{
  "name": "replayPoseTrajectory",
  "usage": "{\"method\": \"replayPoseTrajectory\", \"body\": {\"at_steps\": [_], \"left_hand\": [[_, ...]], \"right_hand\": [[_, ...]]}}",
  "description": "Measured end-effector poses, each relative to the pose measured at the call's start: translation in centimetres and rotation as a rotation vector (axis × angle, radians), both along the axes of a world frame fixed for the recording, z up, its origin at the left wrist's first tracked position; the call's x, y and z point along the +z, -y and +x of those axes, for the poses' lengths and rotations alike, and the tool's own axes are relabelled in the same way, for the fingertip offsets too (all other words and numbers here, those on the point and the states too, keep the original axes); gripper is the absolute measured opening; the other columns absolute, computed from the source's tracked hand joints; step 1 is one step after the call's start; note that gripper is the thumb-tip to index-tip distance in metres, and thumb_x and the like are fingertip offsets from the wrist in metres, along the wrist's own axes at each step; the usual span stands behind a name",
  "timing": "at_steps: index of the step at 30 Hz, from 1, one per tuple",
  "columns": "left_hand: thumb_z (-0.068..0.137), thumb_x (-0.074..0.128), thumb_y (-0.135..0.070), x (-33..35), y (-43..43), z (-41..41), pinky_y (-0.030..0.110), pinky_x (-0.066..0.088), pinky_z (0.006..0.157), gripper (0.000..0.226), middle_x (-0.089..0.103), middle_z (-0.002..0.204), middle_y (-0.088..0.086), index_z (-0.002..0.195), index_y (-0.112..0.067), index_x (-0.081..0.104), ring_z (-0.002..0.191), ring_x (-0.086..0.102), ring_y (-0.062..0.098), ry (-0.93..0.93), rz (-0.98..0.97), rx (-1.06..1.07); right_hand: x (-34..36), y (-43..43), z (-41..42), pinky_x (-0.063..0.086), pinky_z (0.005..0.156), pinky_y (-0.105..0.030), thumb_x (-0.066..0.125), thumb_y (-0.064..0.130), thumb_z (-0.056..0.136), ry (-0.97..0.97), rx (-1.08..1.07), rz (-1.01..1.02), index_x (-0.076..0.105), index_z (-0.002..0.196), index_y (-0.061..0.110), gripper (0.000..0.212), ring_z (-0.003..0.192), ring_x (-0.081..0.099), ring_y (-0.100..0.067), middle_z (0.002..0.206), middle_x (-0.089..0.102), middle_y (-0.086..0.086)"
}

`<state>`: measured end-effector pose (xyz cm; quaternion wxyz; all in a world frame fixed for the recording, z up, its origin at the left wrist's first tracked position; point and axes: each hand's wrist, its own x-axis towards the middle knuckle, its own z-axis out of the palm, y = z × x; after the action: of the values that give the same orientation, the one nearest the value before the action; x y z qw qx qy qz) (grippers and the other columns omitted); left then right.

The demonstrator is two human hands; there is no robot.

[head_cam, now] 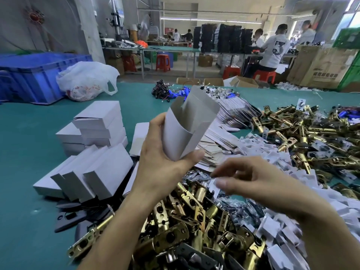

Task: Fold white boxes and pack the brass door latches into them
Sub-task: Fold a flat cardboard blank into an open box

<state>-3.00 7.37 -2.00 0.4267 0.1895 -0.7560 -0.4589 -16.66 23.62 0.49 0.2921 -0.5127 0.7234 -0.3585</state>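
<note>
My left hand (159,158) grips a half-folded white box (187,125), held upright above the table with its open end and grey inside pointing up. My right hand (251,180) hovers low over the pile, thumb and fingers pinching a small white card insert (214,185). Brass door latches (187,217) lie heaped right under both hands, and a second heap of brass latches (303,133) sits at the right. Folded white boxes (97,121) are stacked at the left, with more folded boxes (93,172) leaning in a row in front of them.
Flat unfolded box blanks (231,112) fan out behind the held box. White card inserts (276,160) spread at the right. A blue crate (33,75) and a plastic bag (85,78) stand at the far left on the green table (25,137). People work at benches behind.
</note>
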Motion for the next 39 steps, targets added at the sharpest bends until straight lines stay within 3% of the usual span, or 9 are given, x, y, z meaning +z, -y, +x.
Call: {"method": "replayPoseTrajectory", "body": {"at_steps": [4, 10, 14, 17, 21, 28, 34, 37, 39], "left_hand": [[0.047, 0.083, -0.057, -0.4, 0.5, -0.2, 0.037, 0.058, 0.082, 0.078, 0.055, 0.109, -0.031, 0.111, -0.047, 0.040, 0.099, 0.061, -0.001, -0.008, 0.062, 0.039], [0.044, 0.084, -0.060, -0.6, 0.7, -0.2, 0.038, 0.059, 0.084, 0.083, 0.058, 0.111, -0.025, 0.114, -0.048, 0.041, 0.099, 0.062, 0.001, 0.011, 0.116, 0.059], [0.043, 0.083, -0.063, -0.5, 0.6, -0.1, 0.034, 0.059, 0.081, 0.085, 0.060, 0.110, -0.023, 0.115, -0.045, 0.042, 0.097, 0.063, 0.001, 0.017, 0.120, 0.075], [0.047, 0.087, -0.059, -0.5, 0.4, -0.1, 0.020, 0.054, 0.072, 0.081, 0.060, 0.106, -0.026, 0.114, -0.044, 0.043, 0.093, 0.062, -0.004, 0.031, 0.084, 0.073], [0.055, 0.094, -0.051, -0.6, 0.4, 0.0, 0.008, 0.046, 0.065, 0.077, 0.056, 0.105, -0.031, 0.111, -0.040, 0.043, 0.093, 0.058, -0.007, 0.052, 0.006, 0.079], [0.051, 0.076, -0.074, -0.5, -0.3, -0.2, 0.016, 0.049, 0.067, 0.071, 0.058, 0.106, -0.023, 0.106, -0.049, 0.040, 0.093, 0.059, -0.005, 0.110, -0.036, 0.102], [0.066, 0.087, -0.040, -1.3, -0.4, -0.4, 0.032, 0.051, 0.071, 0.069, 0.055, 0.113, -0.017, 0.111, -0.050, 0.036, 0.101, 0.058, 0.018, 0.151, -0.137, 0.100], [0.071, 0.087, -0.037, -1.7, -0.5, -0.5, 0.038, 0.049, 0.084, 0.078, 0.052, 0.123, -0.018, 0.126, -0.051, 0.034, 0.109, 0.054, 0.022, 0.215, -0.181, 0.093], [0.072, 0.085, -0.039, -1.8, -0.6, -0.6, 0.042, 0.049, 0.089, 0.078, 0.052, 0.124, -0.019, 0.130, -0.050, 0.035, 0.110, 0.054, 0.023, 0.227, -0.212, 0.086]], "right_hand": [[0.6, -0.6, -0.2, 0.054, 0.072, -0.017, 0.084, 0.039, 0.073, 0.150, 0.297, 0.208, 0.070, 0.113, 0.037, 0.043, 0.090, 0.070, -0.006, 0.103, 0.073, 0.011], [0.3, 0.0, 0.3, 0.052, 0.065, -0.012, 0.089, 0.021, 0.071, 0.198, 0.349, 0.236, 0.073, 0.108, 0.032, 0.042, 0.079, 0.070, -0.003, 0.099, 0.074, 0.009], [-0.2, 0.4, 0.5, 0.053, 0.073, -0.019, 0.082, 0.033, 0.079, 0.113, 0.292, 0.193, 0.075, 0.102, 0.029, 0.024, 0.087, 0.070, -0.013, 0.097, 0.075, 0.004], [-0.3, 0.6, 0.7, 0.048, 0.071, -0.014, 0.074, 0.037, 0.087, 0.072, 0.243, 0.171, 0.078, 0.095, 0.021, 0.019, 0.080, 0.068, -0.005, 0.090, 0.076, 0.005], [-0.8, 0.8, 0.7, 0.047, 0.064, -0.017, 0.067, 0.046, 0.089, -0.136, 0.075, 0.193, 0.074, 0.083, 0.029, 0.020, 0.070, 0.066, -0.002, 0.081, 0.074, 0.011], [-0.3, -0.1, 0.3, 0.058, 0.074, -0.024, 0.081, 0.030, 0.081, -0.110, 0.083, 0.206, 0.073, 0.093, 0.030, 0.015, 0.079, 0.072, -0.006, 0.088, 0.076, 0.010], [1.7, -2.1, -0.1, 0.058, 0.075, -0.027, 0.076, 0.012, 0.083, -0.138, -0.097, -0.065, 0.072, 0.091, 0.023, 0.014, 0.076, 0.072, -0.010, 0.083, 0.076, 0.005], [2.9, -3.0, 0.2, 0.060, 0.079, -0.031, 0.076, 0.031, 0.072, -0.069, -0.150, -0.244, 0.074, 0.088, 0.023, 0.018, 0.077, 0.073, -0.013, 0.083, 0.077, 0.001], [3.6, -3.4, 0.6, 0.058, 0.070, -0.020, 0.072, 0.042, 0.062, -0.011, -0.154, -0.369, 0.073, 0.089, 0.030, 0.029, 0.073, 0.072, -0.011, 0.083, 0.076, -0.001]]}}
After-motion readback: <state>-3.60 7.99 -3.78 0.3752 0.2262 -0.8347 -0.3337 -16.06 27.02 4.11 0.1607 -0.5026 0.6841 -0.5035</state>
